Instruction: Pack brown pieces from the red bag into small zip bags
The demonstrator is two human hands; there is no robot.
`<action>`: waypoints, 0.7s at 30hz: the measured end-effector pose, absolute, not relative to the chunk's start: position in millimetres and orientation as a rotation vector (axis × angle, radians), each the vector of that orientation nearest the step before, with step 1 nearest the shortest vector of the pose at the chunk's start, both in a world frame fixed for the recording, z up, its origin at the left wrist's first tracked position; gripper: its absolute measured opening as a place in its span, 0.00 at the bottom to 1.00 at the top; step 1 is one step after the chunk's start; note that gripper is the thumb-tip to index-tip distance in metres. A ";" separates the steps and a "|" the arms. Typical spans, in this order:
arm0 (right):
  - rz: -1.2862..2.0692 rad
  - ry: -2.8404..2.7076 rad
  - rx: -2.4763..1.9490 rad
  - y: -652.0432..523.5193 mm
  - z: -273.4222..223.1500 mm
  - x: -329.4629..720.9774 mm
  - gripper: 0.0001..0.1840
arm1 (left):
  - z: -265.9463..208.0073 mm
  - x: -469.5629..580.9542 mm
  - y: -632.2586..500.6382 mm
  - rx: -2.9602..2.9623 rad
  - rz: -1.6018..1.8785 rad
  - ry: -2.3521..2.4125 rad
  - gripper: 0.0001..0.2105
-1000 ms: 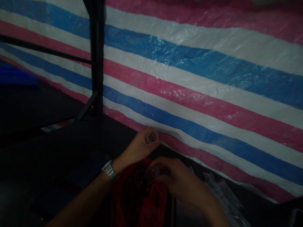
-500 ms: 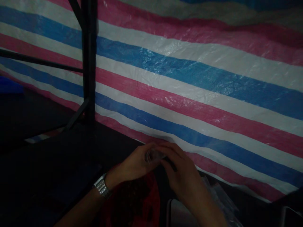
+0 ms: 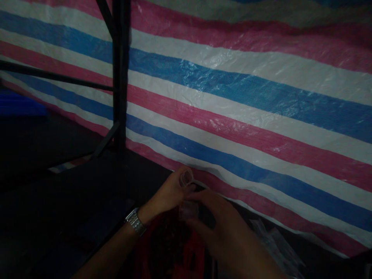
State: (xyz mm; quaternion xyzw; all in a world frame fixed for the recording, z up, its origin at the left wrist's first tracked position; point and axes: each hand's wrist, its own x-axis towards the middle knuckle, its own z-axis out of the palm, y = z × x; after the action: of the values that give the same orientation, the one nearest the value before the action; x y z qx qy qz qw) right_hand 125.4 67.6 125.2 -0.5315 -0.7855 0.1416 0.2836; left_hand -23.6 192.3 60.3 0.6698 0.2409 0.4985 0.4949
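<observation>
My left hand (image 3: 171, 190), with a metal-band watch (image 3: 135, 221) on its wrist, is closed around a small clear round piece (image 3: 186, 177) that looks like a tube or cup end. Just below and to the right, my right hand (image 3: 217, 217) pinches another small clear plastic piece (image 3: 189, 210) between thumb and fingers. The two pieces appear apart. Under both hands sits a red bag or basin (image 3: 195, 248) holding dark small bits too dim to name.
A red, white and blue striped plastic sheet (image 3: 232, 97) hangs behind. A dark metal post (image 3: 119, 77) with crossbars stands at left. Clear plastic bags (image 3: 276, 248) lie right of my right forearm. Something bright blue (image 3: 21, 105) lies at far left on the dark surface.
My hands have drawn apart, the right one lower. The clear plastic between them now shows as two pieces, one in each hand. The view has shifted slightly left.
</observation>
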 end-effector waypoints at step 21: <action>0.572 -1.678 -1.491 77.9 146.4 148.0 0.09 | 76.3 -15.7 149.6 1.778 0.970 0.395 0.34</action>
State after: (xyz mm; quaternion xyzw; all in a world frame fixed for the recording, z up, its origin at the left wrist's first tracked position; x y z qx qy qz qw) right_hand 148.0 77.9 146.4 -0.5897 -0.6635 0.2262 0.4010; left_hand -15.7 149.6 76.3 0.7396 0.1641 0.4032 0.5133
